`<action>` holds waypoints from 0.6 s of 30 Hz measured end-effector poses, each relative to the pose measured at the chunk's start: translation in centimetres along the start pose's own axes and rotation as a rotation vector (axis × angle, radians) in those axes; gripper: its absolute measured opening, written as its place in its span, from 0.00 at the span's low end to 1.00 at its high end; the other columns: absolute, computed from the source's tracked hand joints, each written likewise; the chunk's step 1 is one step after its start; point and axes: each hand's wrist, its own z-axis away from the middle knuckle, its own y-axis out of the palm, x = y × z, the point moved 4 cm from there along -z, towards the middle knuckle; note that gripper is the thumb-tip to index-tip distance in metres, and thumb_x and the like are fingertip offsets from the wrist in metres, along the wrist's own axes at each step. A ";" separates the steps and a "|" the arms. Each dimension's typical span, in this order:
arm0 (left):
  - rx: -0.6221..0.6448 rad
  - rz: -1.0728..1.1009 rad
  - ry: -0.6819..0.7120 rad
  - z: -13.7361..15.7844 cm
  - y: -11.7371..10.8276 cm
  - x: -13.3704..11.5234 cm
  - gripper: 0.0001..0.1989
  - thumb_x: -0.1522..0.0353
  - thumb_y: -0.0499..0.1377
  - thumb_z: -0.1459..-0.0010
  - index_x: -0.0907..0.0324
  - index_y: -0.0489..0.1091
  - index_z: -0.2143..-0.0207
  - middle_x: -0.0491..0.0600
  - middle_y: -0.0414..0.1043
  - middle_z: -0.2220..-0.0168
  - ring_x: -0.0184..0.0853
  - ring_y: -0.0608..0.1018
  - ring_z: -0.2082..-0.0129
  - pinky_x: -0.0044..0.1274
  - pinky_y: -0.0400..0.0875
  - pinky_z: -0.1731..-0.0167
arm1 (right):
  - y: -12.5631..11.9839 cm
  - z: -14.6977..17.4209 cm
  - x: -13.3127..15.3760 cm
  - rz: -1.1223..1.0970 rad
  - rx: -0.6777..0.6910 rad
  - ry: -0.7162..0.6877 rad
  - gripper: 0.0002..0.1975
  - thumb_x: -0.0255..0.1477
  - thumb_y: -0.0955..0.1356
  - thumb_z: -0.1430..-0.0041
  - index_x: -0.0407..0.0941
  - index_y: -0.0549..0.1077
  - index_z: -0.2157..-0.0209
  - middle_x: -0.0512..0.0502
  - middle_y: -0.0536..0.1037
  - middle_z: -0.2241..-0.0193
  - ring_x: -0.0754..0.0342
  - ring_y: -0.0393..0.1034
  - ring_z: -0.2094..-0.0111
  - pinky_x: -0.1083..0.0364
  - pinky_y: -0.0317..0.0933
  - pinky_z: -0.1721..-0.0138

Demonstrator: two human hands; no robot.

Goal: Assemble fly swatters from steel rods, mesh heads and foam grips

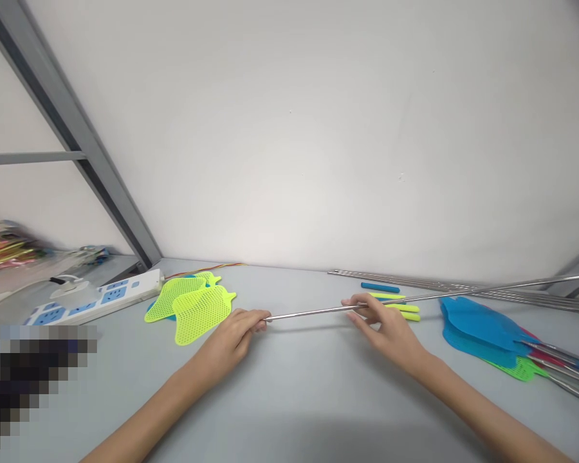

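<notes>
A long thin metal rod [309, 313] runs across the middle of the head view, tilted slightly up to the right and held above the table. My left hand [238, 331] is closed around its left end, with the tip hidden in the fingers. Farther along, my right hand [379, 320] pinches the same rod between thumb and fingers. Beside my left hand lie yellow-green perforated fly swatter heads [203, 314], stacked with a blue one partly under them. Just behind my right hand are yellow-green handle sleeves [408, 315] and a blue handle sleeve [380, 287].
Several metal rods [463, 289] lie along the wall. At right, blue fly swatter heads [482, 328] with rods overlap red and green ones. A white power strip [116, 296] sits at left, near a grey metal frame [91, 141] and plastic-wrapped items [9, 247].
</notes>
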 end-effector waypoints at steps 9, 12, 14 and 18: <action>0.091 0.089 -0.024 -0.1 0.1 -1.2 0.12 0.71 0.39 0.44 0.56 0.61 0.66 0.45 0.66 0.70 0.31 0.67 0.67 0.23 0.61 0.66 | -0.9 0.4 1.1 -0.432 -0.117 -0.039 0.08 0.32 0.59 0.48 0.45 0.66 0.70 0.44 0.71 0.65 0.47 0.60 0.55 0.55 0.63 0.72; 0.104 0.103 -0.045 -0.3 0.0 -1.4 0.13 0.69 0.38 0.43 0.57 0.60 0.70 0.45 0.65 0.72 0.32 0.67 0.69 0.23 0.61 0.68 | -1.2 0.4 1.2 -0.496 -0.055 -0.052 0.09 0.33 0.61 0.49 0.45 0.69 0.75 0.44 0.71 0.75 0.44 0.60 0.55 0.54 0.62 0.71; 0.105 0.104 -0.058 -0.3 0.0 -1.3 0.13 0.68 0.38 0.43 0.57 0.60 0.71 0.45 0.65 0.73 0.31 0.66 0.70 0.23 0.61 0.69 | -1.3 0.4 1.2 -0.519 0.036 -0.057 0.09 0.32 0.62 0.50 0.45 0.70 0.78 0.44 0.70 0.78 0.43 0.58 0.53 0.51 0.61 0.66; 0.102 0.085 -0.065 -0.3 0.0 -1.1 0.13 0.68 0.38 0.43 0.57 0.59 0.73 0.44 0.64 0.74 0.31 0.66 0.72 0.23 0.60 0.70 | -1.1 0.6 1.2 -0.606 0.209 -0.026 0.08 0.30 0.63 0.52 0.44 0.72 0.78 0.43 0.73 0.68 0.44 0.55 0.51 0.46 0.53 0.56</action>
